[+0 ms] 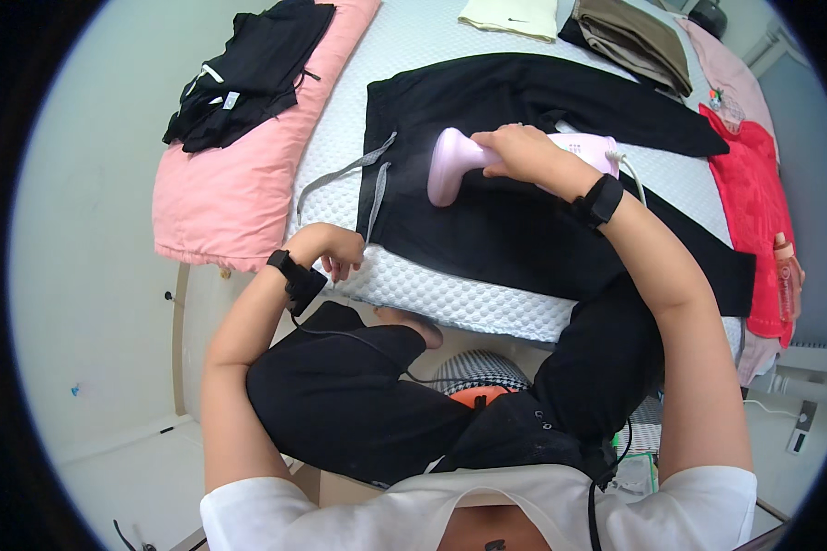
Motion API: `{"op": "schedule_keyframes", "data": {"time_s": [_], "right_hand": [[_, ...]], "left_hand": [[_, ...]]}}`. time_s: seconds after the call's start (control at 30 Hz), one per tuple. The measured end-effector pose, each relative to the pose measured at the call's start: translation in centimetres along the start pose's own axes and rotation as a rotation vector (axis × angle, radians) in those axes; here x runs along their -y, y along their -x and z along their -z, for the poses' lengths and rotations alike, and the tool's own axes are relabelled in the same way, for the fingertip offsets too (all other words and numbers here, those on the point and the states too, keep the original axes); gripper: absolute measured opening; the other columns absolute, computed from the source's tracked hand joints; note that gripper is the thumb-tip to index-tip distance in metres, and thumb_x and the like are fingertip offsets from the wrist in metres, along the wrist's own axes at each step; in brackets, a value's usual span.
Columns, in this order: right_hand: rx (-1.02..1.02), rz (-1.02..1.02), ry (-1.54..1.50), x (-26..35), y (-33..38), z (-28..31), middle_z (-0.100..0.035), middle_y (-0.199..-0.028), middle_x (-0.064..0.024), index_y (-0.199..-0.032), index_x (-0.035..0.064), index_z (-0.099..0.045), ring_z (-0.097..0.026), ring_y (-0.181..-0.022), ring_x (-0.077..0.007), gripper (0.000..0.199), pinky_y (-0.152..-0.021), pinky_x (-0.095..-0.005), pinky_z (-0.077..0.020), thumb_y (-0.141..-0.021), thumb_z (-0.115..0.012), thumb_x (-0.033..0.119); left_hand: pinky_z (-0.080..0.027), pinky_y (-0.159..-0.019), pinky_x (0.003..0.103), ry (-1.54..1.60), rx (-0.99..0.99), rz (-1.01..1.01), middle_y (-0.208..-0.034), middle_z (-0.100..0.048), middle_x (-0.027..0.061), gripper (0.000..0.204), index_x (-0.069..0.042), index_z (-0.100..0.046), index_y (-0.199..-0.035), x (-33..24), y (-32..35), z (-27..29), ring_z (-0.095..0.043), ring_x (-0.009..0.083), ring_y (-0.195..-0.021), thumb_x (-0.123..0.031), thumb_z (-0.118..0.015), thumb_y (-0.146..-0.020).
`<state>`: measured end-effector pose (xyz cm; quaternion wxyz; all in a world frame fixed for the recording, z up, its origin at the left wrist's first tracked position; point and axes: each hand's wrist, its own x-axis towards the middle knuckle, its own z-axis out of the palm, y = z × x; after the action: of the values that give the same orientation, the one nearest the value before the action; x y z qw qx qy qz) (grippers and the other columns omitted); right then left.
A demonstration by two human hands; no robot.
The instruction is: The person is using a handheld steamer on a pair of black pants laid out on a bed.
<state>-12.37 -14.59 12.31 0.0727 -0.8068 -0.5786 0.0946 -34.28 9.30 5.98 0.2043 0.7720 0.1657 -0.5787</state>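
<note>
Black drawstring trousers [524,220] lie spread flat, waistband to the left and legs stretching right. My right hand [524,154] is wrapped round the handle of a pale pink handheld garment steamer [447,167], whose wide head is over the upper part of the trousers. A white cord runs from the steamer's far end. At the bed's near edge, left of the waistband, is my left hand [342,250], its fingers curled downward. One end of the grey drawstring [379,197] comes close to these fingers; what they hold, if anything, is hidden.
The trousers rest on a white quilted bed cover [487,298]. A folded pink quilt [220,207] with black clothing [248,78] on it is at left. Folded cream cloth [510,16] and brown garments [629,41] lie far back. At right are red cloth [753,184] and a pink bottle [787,275].
</note>
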Motion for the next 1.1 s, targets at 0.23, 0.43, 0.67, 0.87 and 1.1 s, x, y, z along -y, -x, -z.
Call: {"op": "schedule_keyframes", "data": {"time_s": [0.23, 0.43, 0.67, 0.87, 1.1], "right_hand": [[-0.086, 0.068, -0.023, -0.4, -0.6, -0.3, -0.061, -0.090, -0.0161, -0.116, 0.0113, -0.053, -0.058, -0.087, -0.0334, 0.047, -0.076, -0.0418, -0.0462, -0.073, -0.069, 0.022], [-0.278, 0.221, -0.004, 0.5, -2.6, -0.1, -0.063, -0.086, -0.0134, -0.112, 0.0136, -0.054, -0.060, -0.084, -0.0313, 0.043, -0.073, -0.0419, -0.0476, -0.073, -0.069, 0.025], [-0.292, 0.155, 0.111, 3.3, -6.9, -1.4, -0.065, -0.082, -0.0136, -0.103, 0.0121, -0.058, -0.063, -0.079, -0.0325, 0.039, -0.069, -0.0415, -0.0494, -0.071, -0.070, 0.030], [-0.245, 0.059, 0.053, 4.4, -4.9, -4.0, -0.064, -0.079, -0.0161, -0.094, 0.0066, -0.057, -0.063, -0.077, -0.0339, 0.031, -0.068, -0.0430, -0.0492, -0.073, -0.069, 0.026], [-0.260, 0.067, 0.025, 6.4, -4.4, -3.9, -0.063, -0.076, -0.0167, -0.095, 0.0059, -0.055, -0.062, -0.075, -0.0342, 0.033, -0.066, -0.0433, -0.0491, -0.073, -0.068, 0.026]], "left_hand": [[-0.049, -0.065, 0.026, 0.302, 0.060, -0.253, -0.080, -0.066, 0.0082, 0.029, 0.000, -0.061, -0.095, -1.6, 2.8, -0.1, -0.064, 0.0170, -0.068, -0.023, -0.045, -0.090], [-0.050, -0.075, 0.029, 0.647, 0.261, -0.361, -0.104, -0.063, 0.0081, 0.045, -0.002, -0.055, -0.116, 5.4, 3.7, -1.7, -0.062, 0.0174, -0.091, -0.038, -0.038, -0.095], [-0.049, -0.079, 0.029, 0.966, 0.232, -0.464, -0.108, -0.061, 0.0157, 0.044, 0.004, -0.048, -0.120, 7.0, -0.3, -5.2, -0.062, 0.0216, -0.093, -0.031, -0.037, -0.097], [-0.049, -0.075, 0.028, 1.075, 0.174, -0.564, -0.104, -0.062, 0.0186, 0.041, 0.008, -0.051, -0.113, 6.4, -1.7, -6.9, -0.063, 0.0239, -0.091, -0.027, -0.037, -0.097], [-0.049, -0.075, 0.028, 1.089, 0.156, -0.598, -0.105, -0.062, 0.0189, 0.039, 0.008, -0.052, -0.113, 6.7, -2.4, -7.5, -0.064, 0.0240, -0.092, -0.025, -0.037, -0.097]]}}
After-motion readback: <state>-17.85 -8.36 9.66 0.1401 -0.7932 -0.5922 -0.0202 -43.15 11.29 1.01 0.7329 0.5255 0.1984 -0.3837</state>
